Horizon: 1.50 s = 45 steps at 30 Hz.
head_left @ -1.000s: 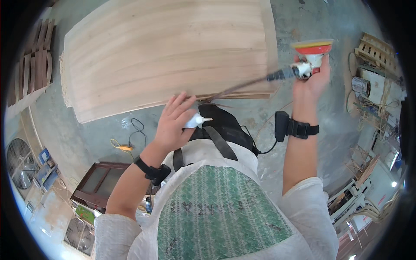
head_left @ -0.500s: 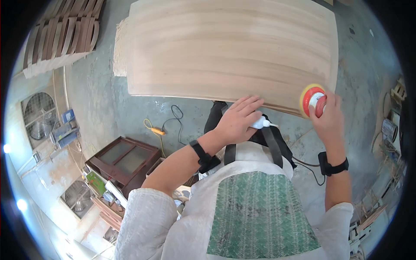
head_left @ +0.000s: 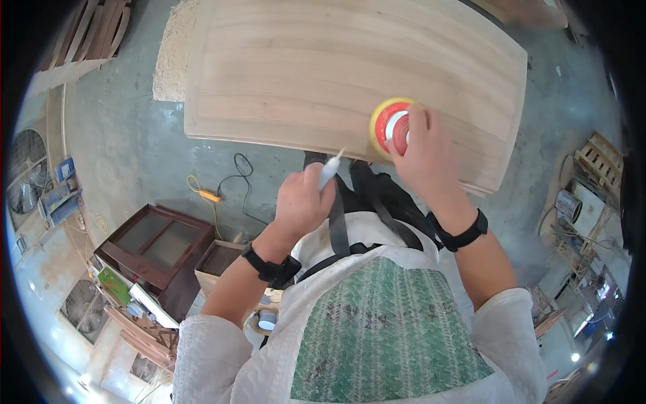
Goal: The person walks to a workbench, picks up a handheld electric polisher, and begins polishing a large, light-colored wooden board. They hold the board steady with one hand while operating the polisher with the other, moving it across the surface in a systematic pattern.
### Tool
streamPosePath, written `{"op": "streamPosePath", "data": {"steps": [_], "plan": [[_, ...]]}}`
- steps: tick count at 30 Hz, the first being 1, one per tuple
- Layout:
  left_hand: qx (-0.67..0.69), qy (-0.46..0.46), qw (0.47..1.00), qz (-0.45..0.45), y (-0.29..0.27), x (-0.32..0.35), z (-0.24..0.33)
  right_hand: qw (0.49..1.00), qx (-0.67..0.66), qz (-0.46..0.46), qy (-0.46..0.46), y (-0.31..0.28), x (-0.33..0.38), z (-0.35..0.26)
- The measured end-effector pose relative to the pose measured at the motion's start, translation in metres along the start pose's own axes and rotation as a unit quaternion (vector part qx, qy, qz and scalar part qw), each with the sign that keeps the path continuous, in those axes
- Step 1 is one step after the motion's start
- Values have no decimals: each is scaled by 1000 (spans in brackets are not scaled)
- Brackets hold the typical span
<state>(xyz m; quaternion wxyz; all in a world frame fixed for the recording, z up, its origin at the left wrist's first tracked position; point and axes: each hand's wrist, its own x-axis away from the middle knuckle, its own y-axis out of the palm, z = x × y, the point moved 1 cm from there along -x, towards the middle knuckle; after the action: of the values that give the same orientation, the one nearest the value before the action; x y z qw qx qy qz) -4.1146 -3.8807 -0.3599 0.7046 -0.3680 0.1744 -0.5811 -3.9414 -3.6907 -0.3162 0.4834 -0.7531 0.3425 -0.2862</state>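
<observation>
A large pale wooden panel (head_left: 282, 81) lies in front of me, its near edge running across the picture. My right hand (head_left: 428, 151) grips a round palm sander (head_left: 398, 130) with a red body, a white ring and a yellow rim. The sander is over the panel near its front edge; whether its pad touches the wood I cannot tell. My left hand (head_left: 301, 204) is wrapped round a small white glue bottle (head_left: 328, 173). Its thin nozzle points up toward the panel's near edge. Most of the bottle is hidden by my fingers.
Under the panel's left end, a rough pale block (head_left: 173, 57) sticks out. To the left stand a dark brown cabinet (head_left: 160, 244) and a yellow cord connector (head_left: 209, 196) with cables on the floor. Curved wooden parts (head_left: 87, 30) are stacked at the far left; a wooden crate (head_left: 601, 163) is at right.
My right hand has carried the sander left over the panel. My left hand has drawn back from the panel edge and turned the glue bottle nozzle-up. The whole view has shifted.
</observation>
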Motion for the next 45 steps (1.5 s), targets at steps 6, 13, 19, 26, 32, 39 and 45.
{"op": "streamPosePath", "data": {"steps": [6, 13, 19, 26, 32, 39, 45], "plan": [[31, 10, 999, 7, 12, -17, 27, 995, 51, 19, 87, -8, -7, 39], [21, -47, 999, 13, 21, -22, 36, 989, 46, 23, 141, -25, 35, 87], [39, -37, 998, 19, 26, -25, 43, 979, 50, 9, 197, -30, 57, 104], [13, -20, 999, 26, 32, -22, 45, 980, 34, 5, 196, -39, 63, 101], [39, -39, 998, 16, 33, -24, 51, 981, 39, 19, 191, -39, 64, 98], [36, -32, 999, 20, 32, -21, 54, 987, 45, -20, 151, -36, 61, 95], [103, -13, 976, 192, 20, -2, 13, 1000, 9, 0, 22, -5, 27, 30]]}}
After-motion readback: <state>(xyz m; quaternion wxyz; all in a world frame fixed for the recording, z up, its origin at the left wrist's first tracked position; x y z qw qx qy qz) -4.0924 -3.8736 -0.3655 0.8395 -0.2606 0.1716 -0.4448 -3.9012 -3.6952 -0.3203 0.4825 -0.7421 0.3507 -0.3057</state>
